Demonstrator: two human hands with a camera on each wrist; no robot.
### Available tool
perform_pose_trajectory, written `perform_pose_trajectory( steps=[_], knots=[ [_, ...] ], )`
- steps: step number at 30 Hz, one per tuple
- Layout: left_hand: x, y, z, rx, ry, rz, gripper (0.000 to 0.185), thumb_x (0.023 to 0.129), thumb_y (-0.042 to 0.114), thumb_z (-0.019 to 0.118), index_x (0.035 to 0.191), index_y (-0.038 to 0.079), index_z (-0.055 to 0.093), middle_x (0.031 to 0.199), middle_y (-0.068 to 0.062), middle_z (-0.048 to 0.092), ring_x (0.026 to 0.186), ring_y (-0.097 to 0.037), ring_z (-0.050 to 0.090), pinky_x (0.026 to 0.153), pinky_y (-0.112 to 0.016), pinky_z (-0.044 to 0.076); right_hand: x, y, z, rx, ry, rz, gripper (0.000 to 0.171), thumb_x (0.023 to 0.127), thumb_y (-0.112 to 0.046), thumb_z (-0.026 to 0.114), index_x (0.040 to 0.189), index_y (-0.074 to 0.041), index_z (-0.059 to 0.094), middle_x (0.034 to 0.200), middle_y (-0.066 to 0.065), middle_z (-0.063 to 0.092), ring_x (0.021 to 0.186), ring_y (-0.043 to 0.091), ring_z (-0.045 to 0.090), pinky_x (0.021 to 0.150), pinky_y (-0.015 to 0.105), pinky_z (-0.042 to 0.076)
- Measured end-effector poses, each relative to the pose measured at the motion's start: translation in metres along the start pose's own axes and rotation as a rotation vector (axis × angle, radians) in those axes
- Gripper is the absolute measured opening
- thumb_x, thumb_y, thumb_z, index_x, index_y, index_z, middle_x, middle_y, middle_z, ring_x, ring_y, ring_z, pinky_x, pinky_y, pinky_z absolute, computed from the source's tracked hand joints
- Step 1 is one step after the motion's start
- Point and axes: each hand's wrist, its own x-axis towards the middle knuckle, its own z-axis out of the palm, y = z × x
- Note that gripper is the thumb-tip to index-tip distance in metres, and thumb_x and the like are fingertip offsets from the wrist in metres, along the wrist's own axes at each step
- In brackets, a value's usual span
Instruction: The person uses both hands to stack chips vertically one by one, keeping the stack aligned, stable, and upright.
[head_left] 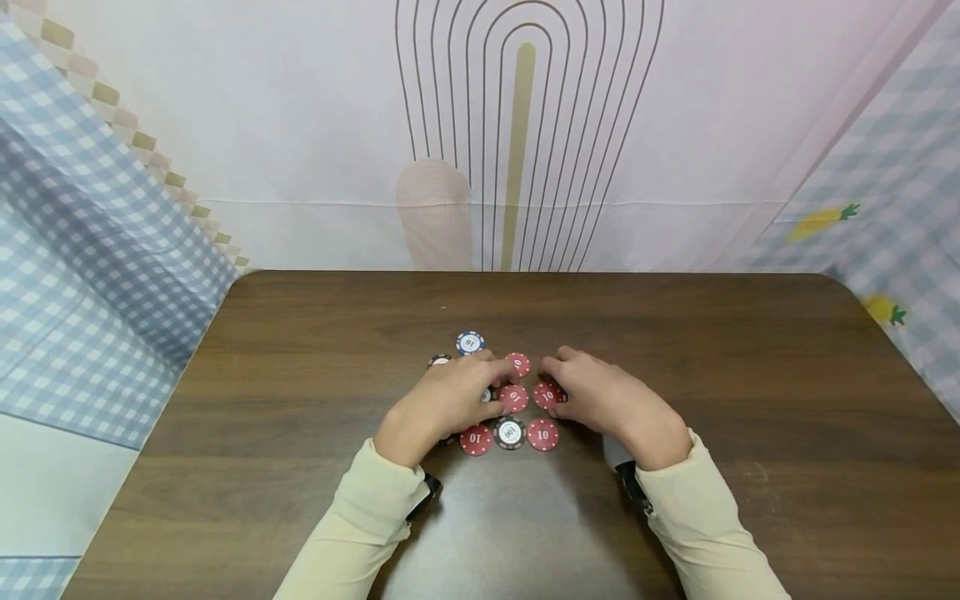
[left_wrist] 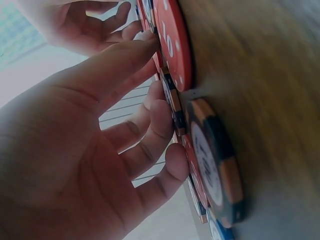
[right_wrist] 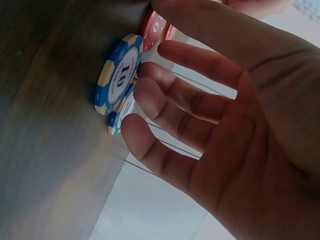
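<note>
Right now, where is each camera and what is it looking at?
Head: up high, facing down at the table, chips, both hands and sleeves.
Left wrist: beside the left hand, facing its fingers on the red chip.
Right wrist: beside the right hand, facing the blue chip.
Shared: hands, chips, table.

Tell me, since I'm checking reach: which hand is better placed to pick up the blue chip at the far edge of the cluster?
Probably the left hand: the blue chip lies just beyond its fingertips, while the right hand sits farther right.
</note>
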Motion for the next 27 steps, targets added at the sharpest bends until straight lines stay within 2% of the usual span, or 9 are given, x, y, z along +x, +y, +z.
perform_pose_trajectory(
  steps=[7,12,17,24,27],
  knots=[
    [0.0006,0.0004,0.0007,-0.012,0.005,-0.013,0.034,0.097,0.034,0.078,0.129,0.027,0.067,0.117,0.001,0.066,0.100,-0.019,0.066,0.081,-0.044,0.056,-0.0009,-0.0010,0.0009,-0.036,0.009,-0.003,0.036,0.092,-0.017,0.084,0.122,-0.005,0.070,0.106,0.009,0.063,0.088,0.021,0.064,0.080,0.042,0.057],
    [-0.0004,0.0013,-0.0003,-0.041,-0.005,-0.040,0.037,0.098,0.034,0.078,0.132,0.026,0.067,0.122,0.000,0.066,0.105,-0.020,0.067,0.086,-0.046,0.056,-0.0006,-0.0017,0.0014,-0.054,0.021,-0.019,0.034,0.092,-0.017,0.083,0.121,-0.005,0.069,0.105,0.009,0.063,0.086,0.020,0.065,0.078,0.042,0.058],
    [0.0008,0.0027,-0.0018,-0.043,-0.013,-0.052,0.038,0.098,0.034,0.078,0.133,0.025,0.066,0.123,-0.002,0.067,0.102,-0.021,0.067,0.084,-0.045,0.056,-0.0010,-0.0015,0.0019,-0.061,0.045,-0.044,0.033,0.092,-0.015,0.083,0.121,-0.005,0.069,0.101,0.009,0.062,0.081,0.019,0.062,0.075,0.039,0.057],
    [0.0002,0.0037,-0.0025,-0.057,-0.020,-0.063,0.036,0.097,0.034,0.079,0.130,0.024,0.067,0.121,-0.001,0.066,0.100,-0.019,0.066,0.084,-0.044,0.055,-0.0007,-0.0005,0.0023,-0.064,0.043,-0.030,0.032,0.093,-0.015,0.080,0.122,-0.006,0.069,0.104,0.010,0.062,0.082,0.020,0.061,0.075,0.042,0.057],
    [0.0007,0.0041,-0.0021,-0.064,-0.022,-0.065,0.036,0.097,0.034,0.079,0.130,0.024,0.067,0.121,-0.001,0.066,0.101,-0.019,0.066,0.085,-0.044,0.055,-0.0008,-0.0001,0.0028,-0.057,0.041,-0.010,0.029,0.093,-0.015,0.077,0.118,-0.006,0.066,0.110,0.012,0.064,0.090,0.024,0.064,0.080,0.046,0.058]
  ],
)
